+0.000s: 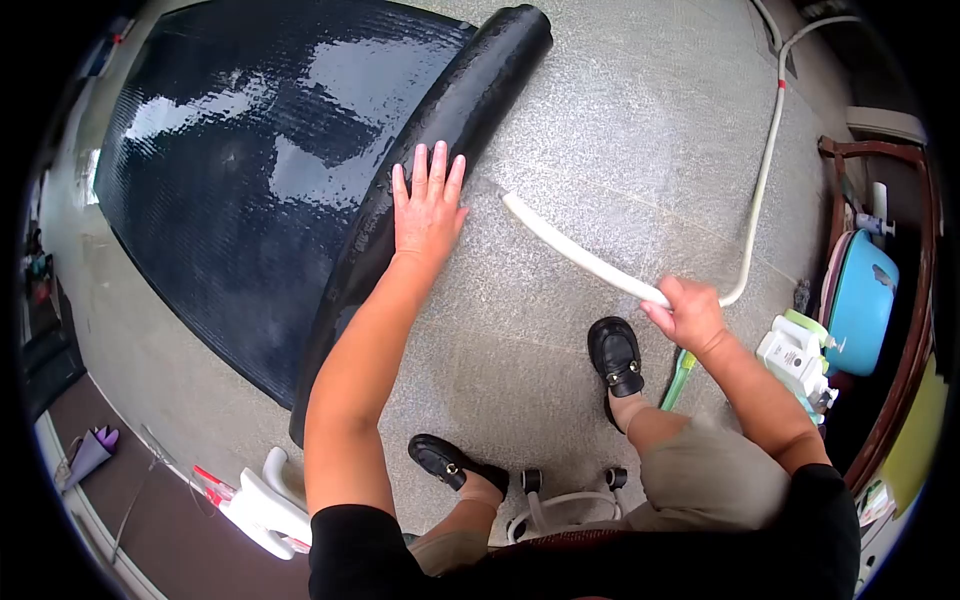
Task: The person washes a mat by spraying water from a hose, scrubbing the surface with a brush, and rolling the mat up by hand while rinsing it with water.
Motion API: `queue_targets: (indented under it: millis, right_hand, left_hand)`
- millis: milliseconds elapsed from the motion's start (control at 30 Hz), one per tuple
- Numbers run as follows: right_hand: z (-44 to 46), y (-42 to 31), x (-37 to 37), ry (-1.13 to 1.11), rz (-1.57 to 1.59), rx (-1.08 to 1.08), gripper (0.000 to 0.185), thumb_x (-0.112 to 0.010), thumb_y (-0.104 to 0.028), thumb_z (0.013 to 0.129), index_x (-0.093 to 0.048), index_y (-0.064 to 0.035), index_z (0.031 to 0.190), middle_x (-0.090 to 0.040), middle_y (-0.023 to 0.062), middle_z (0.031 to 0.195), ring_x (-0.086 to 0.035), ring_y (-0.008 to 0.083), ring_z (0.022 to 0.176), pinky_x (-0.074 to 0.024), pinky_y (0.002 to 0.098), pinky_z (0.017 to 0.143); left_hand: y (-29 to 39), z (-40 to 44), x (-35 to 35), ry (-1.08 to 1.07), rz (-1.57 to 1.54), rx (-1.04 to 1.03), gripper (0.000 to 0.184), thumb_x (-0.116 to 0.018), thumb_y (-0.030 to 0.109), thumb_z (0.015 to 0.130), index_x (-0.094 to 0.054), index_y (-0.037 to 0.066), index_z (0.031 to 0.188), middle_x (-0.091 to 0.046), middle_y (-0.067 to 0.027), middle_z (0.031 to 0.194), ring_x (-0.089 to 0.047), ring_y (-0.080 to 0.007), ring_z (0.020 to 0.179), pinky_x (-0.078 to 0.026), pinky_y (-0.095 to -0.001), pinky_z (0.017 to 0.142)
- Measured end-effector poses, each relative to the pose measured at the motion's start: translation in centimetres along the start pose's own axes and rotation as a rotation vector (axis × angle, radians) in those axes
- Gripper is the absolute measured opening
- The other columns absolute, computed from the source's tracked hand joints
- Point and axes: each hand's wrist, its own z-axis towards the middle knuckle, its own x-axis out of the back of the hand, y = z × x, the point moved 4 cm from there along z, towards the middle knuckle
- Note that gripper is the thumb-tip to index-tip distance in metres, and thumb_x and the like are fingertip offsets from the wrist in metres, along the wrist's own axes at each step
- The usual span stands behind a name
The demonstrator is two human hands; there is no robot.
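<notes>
A large black ribbed mat (215,200) lies wet and shiny on the floor, its right side rolled into a thick tube (490,75). Flat on that roll rests my left hand (428,210), fingers spread. My right hand (692,312) is wrapped round a white hose (580,255). The hose's free end points up and left toward the roll, just right of my left hand. A faint streak, perhaps water, shows at its tip. Behind my right hand the hose bends and runs up to the top right.
Speckled wet floor (610,130) surrounds the mat. My black shoes (615,358) stand below the hose, by a green-handled brush (680,380). At right are white bottles (795,355), a blue basin (862,300) and a wooden frame (925,330). A white plastic item (260,515) lies lower left.
</notes>
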Motion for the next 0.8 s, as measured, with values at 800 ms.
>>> queue_targets:
  millis: [800]
  right_hand:
    - [3.6,0.8,4.8,0.138,0.164,-0.323,0.028,-0.067,-0.031,0.089,-0.054,-0.0071,0.084,-0.058,0.0149,0.062,-0.061,0.0358,0.059,-0.0478,0.0444,0.055]
  left_hand:
    - [4.1,21.5,0.5,0.052,0.053,0.045,0.080,-0.064,0.040,0.086,-0.028,0.014,0.152,-0.020,-0.0075,0.160,-0.016,-0.0320,0.147,-0.021,-0.0565,0.115]
